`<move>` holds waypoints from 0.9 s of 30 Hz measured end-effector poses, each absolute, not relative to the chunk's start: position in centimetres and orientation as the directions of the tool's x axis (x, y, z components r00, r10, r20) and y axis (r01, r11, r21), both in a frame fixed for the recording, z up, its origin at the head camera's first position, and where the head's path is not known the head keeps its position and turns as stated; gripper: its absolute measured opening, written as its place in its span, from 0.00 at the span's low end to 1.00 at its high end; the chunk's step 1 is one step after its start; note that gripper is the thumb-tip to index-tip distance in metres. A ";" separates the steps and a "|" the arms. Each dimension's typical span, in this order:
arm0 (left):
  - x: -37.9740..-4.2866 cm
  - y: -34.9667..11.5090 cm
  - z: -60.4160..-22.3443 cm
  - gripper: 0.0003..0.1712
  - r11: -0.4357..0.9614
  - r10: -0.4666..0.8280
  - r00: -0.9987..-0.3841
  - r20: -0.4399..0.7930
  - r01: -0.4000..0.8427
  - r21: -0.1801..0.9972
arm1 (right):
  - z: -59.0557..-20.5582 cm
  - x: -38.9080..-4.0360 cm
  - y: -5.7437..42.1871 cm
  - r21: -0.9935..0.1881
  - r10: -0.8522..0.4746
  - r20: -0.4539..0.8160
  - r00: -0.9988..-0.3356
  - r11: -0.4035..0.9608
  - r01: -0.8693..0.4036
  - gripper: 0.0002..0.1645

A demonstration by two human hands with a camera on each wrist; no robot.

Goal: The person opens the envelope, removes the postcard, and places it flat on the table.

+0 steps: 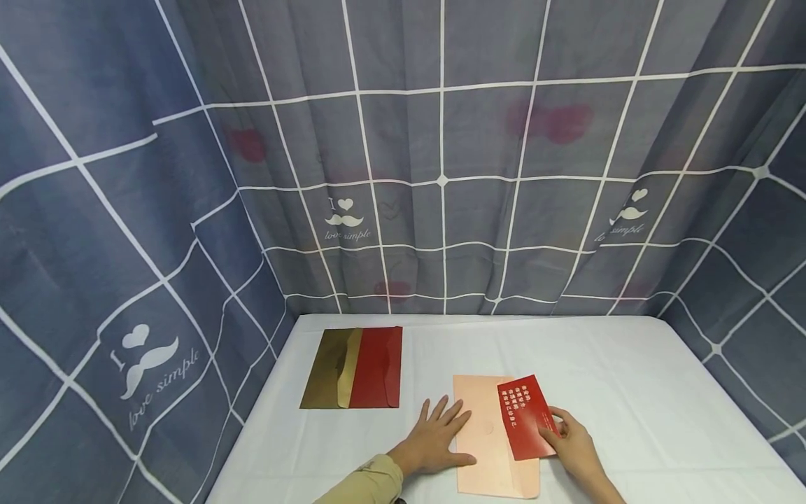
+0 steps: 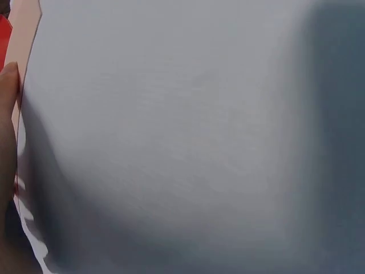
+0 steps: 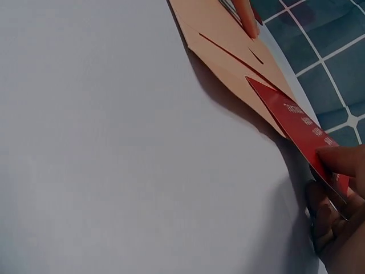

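A pink envelope [image 1: 481,420] lies on the white table in front of the person. The left hand [image 1: 436,437] has its fingers spread, with thumb and fingertips at the envelope's left edge. In the right hand [image 1: 574,442] a red card [image 1: 524,418] with white printed writing is pinched at its lower right, between thumb and fingers. The card overlaps the envelope's right side in the head view. In the right wrist view the card [image 3: 296,123] slants over the envelope [image 3: 228,57], one corner close to its flap. Only a thumb of the left hand [image 2: 8,97] shows in the left wrist view.
At the back left of the white table [image 1: 567,350] lie a dark gold envelope [image 1: 324,367] and a red envelope [image 1: 376,367], side by side with a pale gold flap between them. A grey-blue checked curtain [image 1: 403,154] encloses the table at the back and sides.
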State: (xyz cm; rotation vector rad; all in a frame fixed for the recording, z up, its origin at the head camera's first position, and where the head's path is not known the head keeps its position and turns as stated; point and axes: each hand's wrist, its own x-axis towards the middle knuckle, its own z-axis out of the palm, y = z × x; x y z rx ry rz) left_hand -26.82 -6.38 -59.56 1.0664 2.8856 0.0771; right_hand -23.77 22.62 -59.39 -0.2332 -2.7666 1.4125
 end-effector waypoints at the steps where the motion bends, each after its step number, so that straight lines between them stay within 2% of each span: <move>1: -26.8 -6.2 -59.6 0.49 0.755 0.656 -0.754 -0.032 0.654 0.045 | -59.3 -23.7 22.9 -0.806 0.145 -0.044 -0.988 0.580 0.121 0.33; 5: -26.8 -5.6 -59.6 0.46 0.743 0.669 -0.743 0.030 0.668 -0.043 | -59.1 -23.3 24.3 -0.791 0.159 -0.039 -0.987 0.599 0.128 0.34; 16: -26.7 -3.9 -60.1 0.37 0.729 0.684 -0.698 0.211 0.666 -0.160 | -58.8 -22.8 28.1 -0.757 0.211 -0.070 -0.975 0.626 0.189 0.37; 27: -26.6 -3.2 -60.2 0.36 0.734 0.679 -0.698 0.230 0.642 -0.219 | -58.9 -22.4 31.4 -0.740 0.294 -0.165 -0.942 0.594 0.315 0.42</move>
